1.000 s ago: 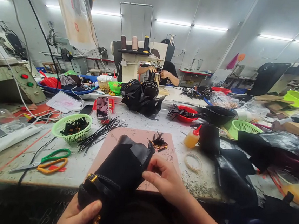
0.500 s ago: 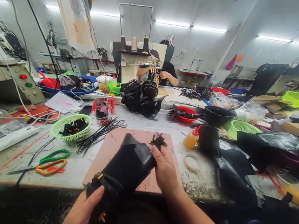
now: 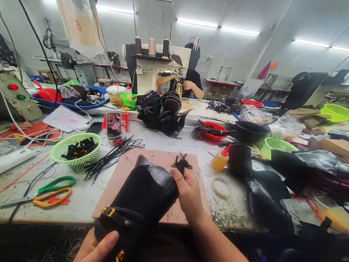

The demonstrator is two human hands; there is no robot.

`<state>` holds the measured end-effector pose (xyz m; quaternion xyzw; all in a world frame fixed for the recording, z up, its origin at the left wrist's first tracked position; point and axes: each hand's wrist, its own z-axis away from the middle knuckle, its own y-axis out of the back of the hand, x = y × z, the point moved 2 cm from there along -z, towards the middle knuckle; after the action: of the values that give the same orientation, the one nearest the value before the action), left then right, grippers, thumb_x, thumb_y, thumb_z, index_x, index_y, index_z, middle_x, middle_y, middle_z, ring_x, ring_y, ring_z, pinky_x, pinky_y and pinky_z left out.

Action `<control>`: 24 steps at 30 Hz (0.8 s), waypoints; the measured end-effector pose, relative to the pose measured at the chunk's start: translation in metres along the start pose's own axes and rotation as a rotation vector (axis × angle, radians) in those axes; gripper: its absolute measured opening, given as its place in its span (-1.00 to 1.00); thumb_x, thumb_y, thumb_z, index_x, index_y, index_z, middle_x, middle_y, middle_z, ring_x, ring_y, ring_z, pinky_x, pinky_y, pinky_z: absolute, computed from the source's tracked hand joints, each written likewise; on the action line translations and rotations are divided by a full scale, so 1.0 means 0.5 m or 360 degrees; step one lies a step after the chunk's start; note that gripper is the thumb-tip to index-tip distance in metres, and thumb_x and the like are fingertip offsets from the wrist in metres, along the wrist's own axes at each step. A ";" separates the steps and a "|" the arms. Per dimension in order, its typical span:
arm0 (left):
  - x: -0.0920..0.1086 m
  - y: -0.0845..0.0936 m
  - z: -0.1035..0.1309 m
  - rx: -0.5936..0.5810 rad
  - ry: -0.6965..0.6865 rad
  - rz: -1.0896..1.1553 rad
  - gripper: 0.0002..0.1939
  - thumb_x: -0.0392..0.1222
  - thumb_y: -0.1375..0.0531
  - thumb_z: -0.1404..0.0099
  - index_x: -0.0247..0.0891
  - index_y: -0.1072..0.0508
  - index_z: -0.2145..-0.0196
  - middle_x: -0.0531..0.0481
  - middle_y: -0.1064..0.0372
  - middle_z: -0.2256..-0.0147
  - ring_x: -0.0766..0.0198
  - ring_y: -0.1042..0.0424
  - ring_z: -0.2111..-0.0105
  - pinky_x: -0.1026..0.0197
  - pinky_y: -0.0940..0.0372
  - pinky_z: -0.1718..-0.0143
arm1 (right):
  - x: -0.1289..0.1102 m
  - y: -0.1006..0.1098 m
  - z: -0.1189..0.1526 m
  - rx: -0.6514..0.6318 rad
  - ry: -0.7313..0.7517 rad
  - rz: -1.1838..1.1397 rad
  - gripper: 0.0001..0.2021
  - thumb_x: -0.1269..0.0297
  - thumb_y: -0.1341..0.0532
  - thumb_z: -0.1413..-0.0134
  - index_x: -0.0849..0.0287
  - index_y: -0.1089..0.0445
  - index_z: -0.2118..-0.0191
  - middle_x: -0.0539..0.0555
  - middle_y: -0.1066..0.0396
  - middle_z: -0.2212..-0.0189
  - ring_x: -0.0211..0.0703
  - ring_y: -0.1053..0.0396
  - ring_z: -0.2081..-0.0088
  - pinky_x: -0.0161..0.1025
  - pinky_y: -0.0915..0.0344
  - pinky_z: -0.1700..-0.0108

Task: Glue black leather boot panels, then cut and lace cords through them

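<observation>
A black boot upper (image 3: 144, 190) with a shiny leather panel, braided straps and gold buckles lies slantwise between my hands, over the table's near edge. My left hand (image 3: 98, 249) grips its lower end beside the straps, thumb on top. Its far right edge is pinched by my right hand (image 3: 188, 194), the fingers partly hidden behind it. Beneath is a pink board (image 3: 118, 171). Just beyond my right hand, a small pile of black strap pieces with gold fittings (image 3: 182, 162) rests on that board.
Left are scissors (image 3: 45, 192), a green basket (image 3: 76, 158) of strap pieces, black cords (image 3: 113, 156) and a phone (image 3: 113, 126). Right are a glue bottle (image 3: 220, 159), a tape roll (image 3: 221, 187) and black leather pieces (image 3: 267, 197). A person (image 3: 194, 83) works at a sewing machine opposite.
The view has shifted slightly, so the table things sit a little further left. Both hands keep their hold on the boot upper, its buckled end turned slightly more into view.
</observation>
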<state>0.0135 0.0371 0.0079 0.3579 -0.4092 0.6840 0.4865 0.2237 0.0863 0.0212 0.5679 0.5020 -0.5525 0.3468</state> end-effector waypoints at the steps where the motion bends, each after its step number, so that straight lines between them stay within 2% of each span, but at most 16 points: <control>1: 0.001 -0.003 0.000 -0.0013 0.0016 0.0048 -0.53 0.03 -0.41 0.33 -0.27 -0.53 0.42 -0.05 -0.54 0.47 -0.14 -0.45 0.23 0.11 -0.40 0.26 | 0.003 0.000 -0.001 -0.0004 -0.0027 -0.0026 -0.72 0.06 -0.13 -0.02 0.21 -0.28 0.46 -0.02 -0.24 0.53 -0.26 -0.17 0.47 -0.31 -0.13 0.41; 4: 0.007 -0.019 0.004 -0.0104 0.0065 0.0263 -0.46 -0.01 -0.42 0.30 -0.28 -0.52 0.31 -0.07 -0.54 0.40 -0.12 -0.43 0.19 0.11 -0.39 0.23 | 0.009 0.003 -0.004 0.0016 -0.0079 -0.0076 -0.72 0.06 -0.15 -0.01 0.20 -0.27 0.47 -0.04 -0.24 0.56 -0.26 -0.19 0.48 -0.31 -0.14 0.41; 7: 0.011 -0.029 0.008 -0.0245 0.0083 0.0438 -0.44 -0.04 -0.41 0.24 -0.22 -0.49 0.21 -0.02 -0.54 0.39 -0.07 -0.42 0.15 0.11 -0.37 0.18 | 0.007 0.005 -0.006 0.0027 -0.0033 -0.0128 -0.77 0.10 -0.15 -0.03 0.18 -0.31 0.42 -0.06 -0.27 0.56 -0.27 -0.21 0.48 -0.33 -0.15 0.41; 9: 0.008 -0.028 0.007 -0.0375 0.0084 0.0476 -0.52 -0.03 -0.39 0.18 -0.23 -0.50 0.25 -0.04 -0.54 0.39 -0.06 -0.41 0.13 0.10 -0.36 0.17 | 0.002 0.003 -0.006 0.0024 0.0001 -0.0182 -0.80 0.13 -0.14 -0.04 0.16 -0.33 0.34 -0.06 -0.30 0.54 -0.27 -0.23 0.48 -0.34 -0.16 0.42; 12: 0.001 -0.020 0.005 -0.0526 0.0088 0.0452 -0.66 -0.01 -0.37 0.12 -0.27 -0.53 0.41 -0.08 -0.53 0.43 -0.07 -0.44 0.19 0.10 -0.39 0.25 | 0.000 0.002 -0.006 0.0018 0.0000 -0.0278 -0.77 0.16 -0.16 -0.02 0.12 -0.33 0.20 -0.06 -0.37 0.49 -0.26 -0.28 0.45 -0.35 -0.18 0.42; 15: -0.001 -0.020 0.011 -0.0560 0.0087 0.0465 -0.67 0.00 -0.36 0.11 -0.30 -0.54 0.43 -0.08 -0.52 0.45 -0.03 -0.47 0.28 0.10 -0.39 0.29 | 0.004 0.002 -0.008 0.0007 -0.0028 -0.0358 -0.75 0.17 -0.18 -0.01 0.12 -0.33 0.17 -0.05 -0.40 0.43 -0.26 -0.32 0.44 -0.34 -0.20 0.39; 20: 0.006 -0.037 0.026 -0.0591 0.0034 0.0540 -0.65 -0.02 -0.32 0.03 -0.31 -0.53 0.32 -0.12 -0.52 0.33 -0.04 -0.44 0.21 0.01 -0.31 0.13 | 0.013 0.008 -0.011 0.0027 -0.0074 -0.0378 -0.72 0.14 -0.20 0.03 0.15 -0.34 0.19 -0.04 -0.42 0.40 -0.26 -0.34 0.44 -0.32 -0.23 0.36; 24: -0.003 -0.037 0.018 -0.0651 0.0023 0.0542 -0.63 -0.01 -0.31 0.02 -0.31 -0.52 0.30 -0.13 -0.52 0.32 -0.06 -0.44 0.21 -0.01 -0.31 0.14 | 0.016 0.012 -0.012 0.0065 -0.0099 -0.0400 -0.66 0.12 -0.23 0.07 0.17 -0.33 0.16 -0.02 -0.43 0.40 -0.24 -0.35 0.44 -0.31 -0.23 0.38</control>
<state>0.0324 0.0322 0.0142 0.1733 -0.5898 0.6616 0.4294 0.2300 0.0921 0.0132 0.4901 0.5467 -0.6190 0.2787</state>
